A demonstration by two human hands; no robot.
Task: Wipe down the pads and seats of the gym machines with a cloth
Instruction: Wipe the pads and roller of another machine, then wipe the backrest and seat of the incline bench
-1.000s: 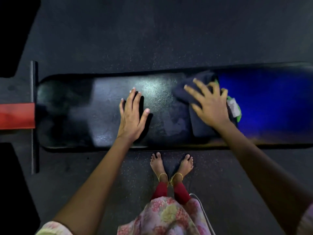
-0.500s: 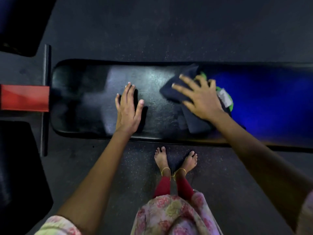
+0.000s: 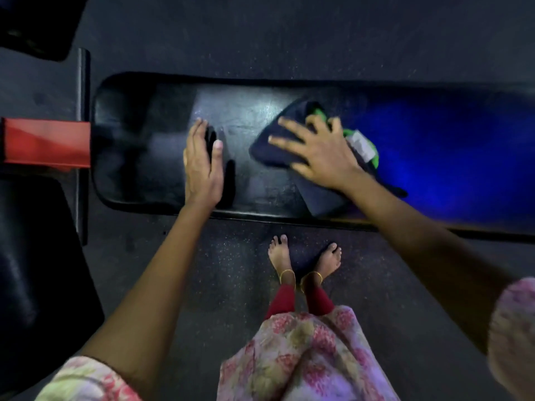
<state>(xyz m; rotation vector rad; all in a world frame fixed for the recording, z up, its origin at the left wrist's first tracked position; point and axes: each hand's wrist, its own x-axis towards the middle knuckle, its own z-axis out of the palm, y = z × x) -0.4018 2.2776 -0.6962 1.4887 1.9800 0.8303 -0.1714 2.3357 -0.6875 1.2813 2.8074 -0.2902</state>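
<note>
My right hand [image 3: 320,156] presses flat, fingers spread, on a crumpled dark navy cloth [image 3: 278,146] with green trim and a white tag, mid-pad on the black bench pad [image 3: 139,146]. My left hand [image 3: 201,166] rests flat, fingers together, beside it.

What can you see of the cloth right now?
The cloth is dark navy, soft and crumpled, with a bright green part and a white tag at its right side. It lies bunched flat on the black bench pad, about mid-length, near the blue-lit stretch. The right hand presses on it with spread fingers, covering its middle; a corner sticks out toward the pad's near edge. The left hand rests apart from it.
</note>
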